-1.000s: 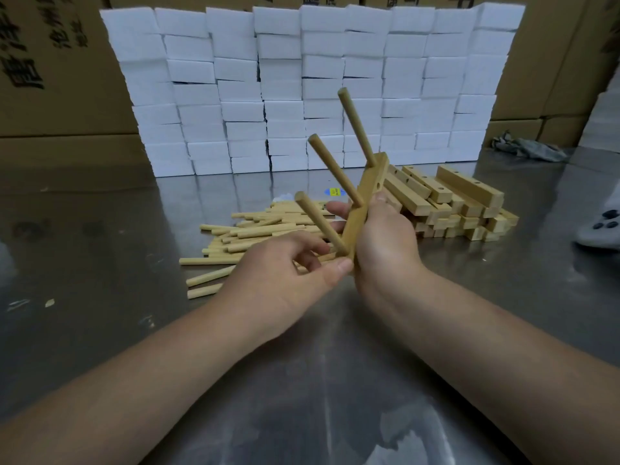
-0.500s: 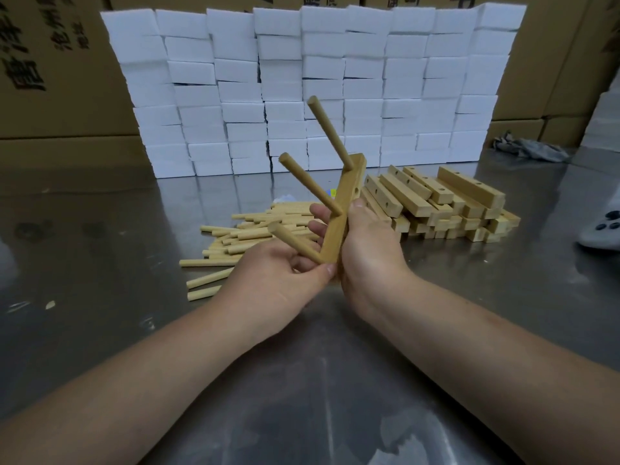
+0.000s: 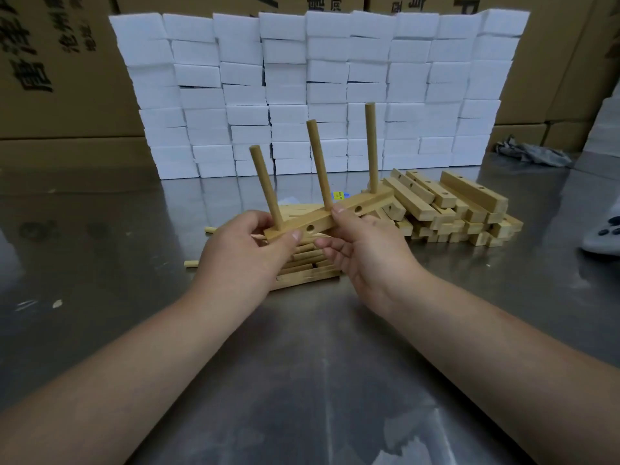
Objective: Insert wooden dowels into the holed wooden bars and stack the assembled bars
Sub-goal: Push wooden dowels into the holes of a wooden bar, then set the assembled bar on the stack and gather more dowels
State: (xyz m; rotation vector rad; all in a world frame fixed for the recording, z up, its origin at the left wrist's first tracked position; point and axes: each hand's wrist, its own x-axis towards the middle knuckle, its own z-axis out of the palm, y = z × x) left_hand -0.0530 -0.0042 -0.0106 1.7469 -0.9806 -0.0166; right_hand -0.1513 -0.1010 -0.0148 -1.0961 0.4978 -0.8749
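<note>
A holed wooden bar (image 3: 335,214) is held level above the table, with three dowels standing up from it: one at the left (image 3: 266,186), one in the middle (image 3: 319,162) and one at the right (image 3: 371,146). My left hand (image 3: 250,253) grips the bar's left end, thumb on its front face. My right hand (image 3: 365,250) pinches the bar near its middle from the front. Under my hands lies a pile of loose dowels (image 3: 307,266), mostly hidden. A heap of holed bars (image 3: 449,209) lies to the right.
A wall of white foam blocks (image 3: 318,92) stands behind the work area, with cardboard boxes (image 3: 50,72) beyond. The table (image 3: 302,364) is shiny metal. A grey cloth (image 3: 533,151) lies at the back right and a grey controller (image 3: 607,234) at the right edge.
The bar has turned from a steep tilt to nearly level, so its three dowels now point up. Both hands shifted along with it and stayed on the bar.
</note>
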